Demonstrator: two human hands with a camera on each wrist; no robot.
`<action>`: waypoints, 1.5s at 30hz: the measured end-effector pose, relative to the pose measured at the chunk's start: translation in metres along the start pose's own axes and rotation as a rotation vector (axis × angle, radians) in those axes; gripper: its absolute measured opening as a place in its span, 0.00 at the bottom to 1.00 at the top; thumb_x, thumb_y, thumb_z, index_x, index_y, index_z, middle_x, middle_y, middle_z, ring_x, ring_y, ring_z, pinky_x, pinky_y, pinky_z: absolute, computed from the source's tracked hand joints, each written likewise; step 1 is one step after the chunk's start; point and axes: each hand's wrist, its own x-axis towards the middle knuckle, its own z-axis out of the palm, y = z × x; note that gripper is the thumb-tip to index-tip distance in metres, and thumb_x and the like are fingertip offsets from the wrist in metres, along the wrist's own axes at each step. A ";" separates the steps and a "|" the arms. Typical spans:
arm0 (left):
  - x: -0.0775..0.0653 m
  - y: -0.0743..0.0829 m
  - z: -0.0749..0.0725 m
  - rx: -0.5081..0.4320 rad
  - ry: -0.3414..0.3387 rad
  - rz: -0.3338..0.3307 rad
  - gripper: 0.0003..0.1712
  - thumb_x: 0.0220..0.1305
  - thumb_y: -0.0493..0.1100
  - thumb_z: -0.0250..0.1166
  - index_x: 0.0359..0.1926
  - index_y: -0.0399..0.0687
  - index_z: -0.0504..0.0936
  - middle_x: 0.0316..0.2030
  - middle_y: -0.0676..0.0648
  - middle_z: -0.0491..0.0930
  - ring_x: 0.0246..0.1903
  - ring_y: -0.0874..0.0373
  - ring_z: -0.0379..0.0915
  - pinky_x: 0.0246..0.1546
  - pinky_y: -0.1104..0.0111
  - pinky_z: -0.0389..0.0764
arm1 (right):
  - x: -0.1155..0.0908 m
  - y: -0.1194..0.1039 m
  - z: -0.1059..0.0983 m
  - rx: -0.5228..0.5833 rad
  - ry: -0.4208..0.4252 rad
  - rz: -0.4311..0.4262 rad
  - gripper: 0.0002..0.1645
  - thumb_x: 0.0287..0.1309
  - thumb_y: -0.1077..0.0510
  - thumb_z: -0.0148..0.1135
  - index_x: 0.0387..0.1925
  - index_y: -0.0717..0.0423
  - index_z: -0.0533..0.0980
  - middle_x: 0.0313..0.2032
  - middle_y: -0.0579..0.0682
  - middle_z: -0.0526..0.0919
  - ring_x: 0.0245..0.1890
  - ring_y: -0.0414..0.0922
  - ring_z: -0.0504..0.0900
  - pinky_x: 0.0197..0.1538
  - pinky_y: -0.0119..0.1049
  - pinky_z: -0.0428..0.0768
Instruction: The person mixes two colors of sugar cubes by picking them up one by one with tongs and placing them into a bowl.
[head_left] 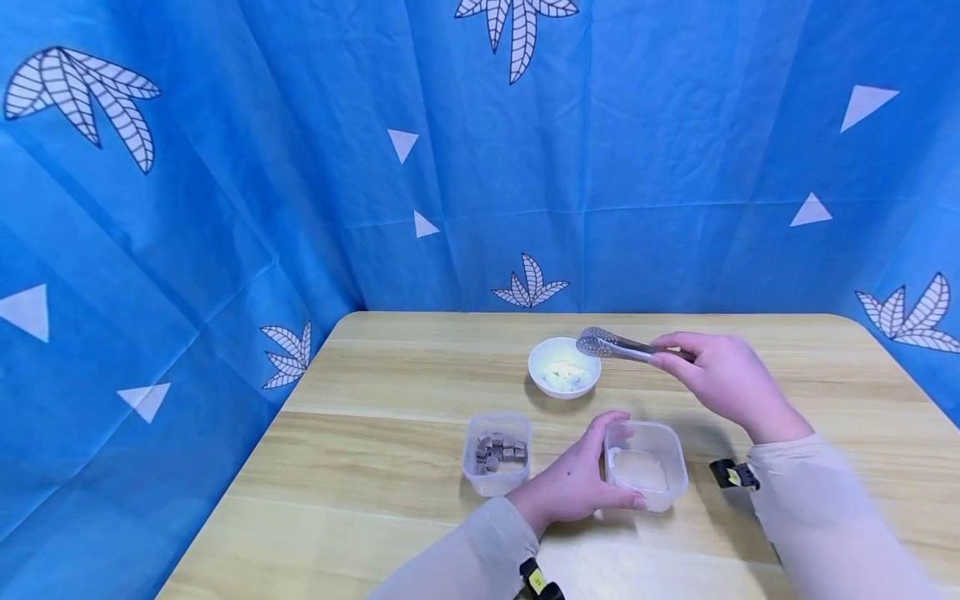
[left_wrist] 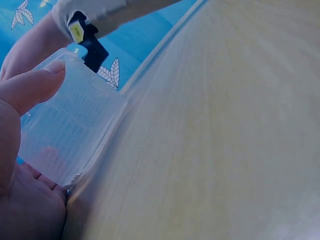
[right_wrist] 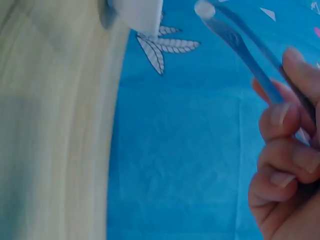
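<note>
My right hand (head_left: 731, 379) grips a pair of metal tongs (head_left: 626, 346) with perforated ends. The tongs' tips are raised at the right rim of a white bowl (head_left: 546, 385) that holds several white pieces. In the right wrist view a round white piece (right_wrist: 204, 9) shows between the tips. My left hand (head_left: 577, 479) holds a clear plastic container (head_left: 673, 483) from its left side, thumb at the near wall and fingers at the far wall. Inside that container, a small white bit (head_left: 615, 455) lies near the left wall.
Another clear container (head_left: 483, 485) with several brownish cubes (head_left: 491, 462) stands left of my left hand. The wooden table (head_left: 360, 467) ends at a far edge before a blue patterned curtain (head_left: 645, 167), which also hangs along the left side.
</note>
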 end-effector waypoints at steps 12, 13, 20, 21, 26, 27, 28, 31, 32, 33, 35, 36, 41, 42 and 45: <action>-0.001 -0.001 -0.001 -0.001 0.000 0.007 0.59 0.50 0.46 0.82 0.76 0.67 0.54 0.66 0.63 0.68 0.63 0.66 0.66 0.65 0.67 0.64 | 0.004 0.009 0.028 -0.011 -0.009 0.023 0.22 0.69 0.40 0.60 0.50 0.49 0.85 0.43 0.51 0.89 0.37 0.53 0.86 0.43 0.57 0.80; -0.001 -0.001 -0.001 0.000 -0.002 0.009 0.59 0.50 0.46 0.82 0.76 0.66 0.54 0.66 0.63 0.68 0.62 0.66 0.66 0.65 0.67 0.64 | 0.003 0.009 0.028 -0.015 -0.010 0.028 0.22 0.69 0.39 0.60 0.50 0.49 0.85 0.42 0.51 0.89 0.35 0.52 0.85 0.43 0.56 0.79; -0.001 0.001 0.001 0.001 -0.007 0.004 0.60 0.50 0.46 0.82 0.76 0.66 0.53 0.66 0.63 0.68 0.63 0.66 0.65 0.65 0.66 0.64 | -0.001 0.008 0.013 -0.018 -0.063 0.078 0.27 0.69 0.35 0.57 0.53 0.49 0.83 0.22 0.44 0.80 0.22 0.45 0.71 0.28 0.43 0.70; -0.001 0.001 0.001 0.000 -0.007 0.000 0.60 0.49 0.46 0.82 0.76 0.66 0.53 0.66 0.63 0.68 0.63 0.66 0.65 0.65 0.65 0.64 | -0.002 0.008 0.010 -0.011 -0.078 0.087 0.27 0.69 0.34 0.57 0.53 0.49 0.82 0.19 0.43 0.77 0.20 0.45 0.68 0.27 0.42 0.68; -0.002 0.003 0.001 -0.006 0.002 -0.021 0.63 0.47 0.45 0.83 0.77 0.69 0.52 0.67 0.64 0.67 0.63 0.66 0.65 0.65 0.65 0.64 | -0.003 0.008 -0.002 0.006 -0.124 0.076 0.26 0.72 0.37 0.54 0.54 0.51 0.81 0.23 0.43 0.78 0.22 0.43 0.72 0.28 0.41 0.70; -0.002 0.004 0.001 -0.009 0.005 -0.023 0.63 0.47 0.45 0.83 0.77 0.69 0.52 0.67 0.63 0.67 0.63 0.65 0.65 0.65 0.65 0.65 | -0.003 0.008 -0.004 0.003 -0.131 0.064 0.25 0.73 0.38 0.53 0.53 0.51 0.81 0.24 0.43 0.80 0.24 0.43 0.74 0.29 0.42 0.72; -0.002 0.004 0.001 -0.008 0.007 -0.023 0.64 0.47 0.46 0.84 0.77 0.69 0.51 0.67 0.62 0.67 0.62 0.65 0.66 0.65 0.65 0.65 | -0.003 0.009 -0.005 0.001 -0.135 0.050 0.24 0.74 0.39 0.53 0.53 0.51 0.81 0.26 0.42 0.82 0.26 0.43 0.77 0.32 0.44 0.74; -0.003 0.004 0.001 0.005 0.020 -0.024 0.66 0.46 0.48 0.84 0.78 0.71 0.49 0.67 0.61 0.66 0.62 0.64 0.66 0.66 0.63 0.64 | -0.004 0.008 -0.011 -0.002 -0.153 0.016 0.20 0.75 0.43 0.53 0.50 0.51 0.81 0.28 0.42 0.83 0.31 0.43 0.80 0.37 0.48 0.77; -0.003 0.005 0.001 0.010 0.023 -0.021 0.67 0.45 0.49 0.84 0.78 0.72 0.48 0.67 0.60 0.66 0.62 0.64 0.66 0.66 0.61 0.64 | -0.004 0.007 -0.013 -0.003 -0.157 0.008 0.19 0.75 0.44 0.53 0.50 0.51 0.81 0.29 0.42 0.83 0.31 0.43 0.80 0.38 0.49 0.78; -0.003 0.005 0.001 0.015 0.025 -0.018 0.69 0.45 0.49 0.84 0.78 0.74 0.47 0.68 0.60 0.65 0.62 0.64 0.66 0.67 0.60 0.64 | -0.005 0.005 -0.014 -0.002 -0.161 -0.001 0.18 0.76 0.44 0.52 0.49 0.51 0.81 0.29 0.42 0.83 0.32 0.42 0.80 0.38 0.49 0.78; -0.004 0.006 0.001 0.022 0.027 -0.012 0.72 0.44 0.50 0.85 0.79 0.76 0.43 0.70 0.60 0.62 0.63 0.63 0.65 0.68 0.57 0.62 | -0.006 0.002 -0.018 0.002 -0.168 -0.014 0.19 0.76 0.45 0.52 0.50 0.52 0.80 0.32 0.43 0.83 0.32 0.43 0.80 0.39 0.49 0.78; -0.005 0.006 0.001 0.022 0.026 -0.007 0.73 0.43 0.50 0.85 0.79 0.76 0.42 0.71 0.60 0.60 0.63 0.63 0.64 0.68 0.57 0.62 | -0.006 0.001 -0.020 0.003 -0.172 -0.016 0.19 0.76 0.45 0.51 0.51 0.53 0.80 0.31 0.44 0.82 0.31 0.43 0.79 0.38 0.48 0.77; -0.009 0.012 -0.001 0.063 0.054 0.010 0.74 0.44 0.54 0.84 0.79 0.76 0.39 0.77 0.60 0.48 0.71 0.58 0.55 0.71 0.52 0.58 | -0.008 -0.007 -0.032 0.021 -0.180 0.030 0.22 0.77 0.44 0.49 0.54 0.55 0.79 0.36 0.47 0.82 0.35 0.48 0.76 0.39 0.48 0.75; -0.010 0.014 -0.002 0.074 0.064 0.010 0.73 0.45 0.55 0.83 0.79 0.76 0.39 0.77 0.60 0.47 0.72 0.56 0.53 0.71 0.50 0.57 | -0.009 -0.008 -0.035 0.025 -0.182 0.052 0.23 0.77 0.43 0.48 0.54 0.55 0.79 0.36 0.48 0.81 0.35 0.49 0.75 0.39 0.48 0.73; -0.014 0.022 -0.004 0.086 0.089 0.002 0.70 0.48 0.58 0.81 0.79 0.79 0.38 0.78 0.60 0.44 0.75 0.53 0.48 0.70 0.45 0.56 | -0.012 -0.010 -0.044 0.037 -0.175 0.090 0.25 0.75 0.40 0.51 0.53 0.55 0.79 0.36 0.49 0.81 0.35 0.50 0.75 0.38 0.47 0.73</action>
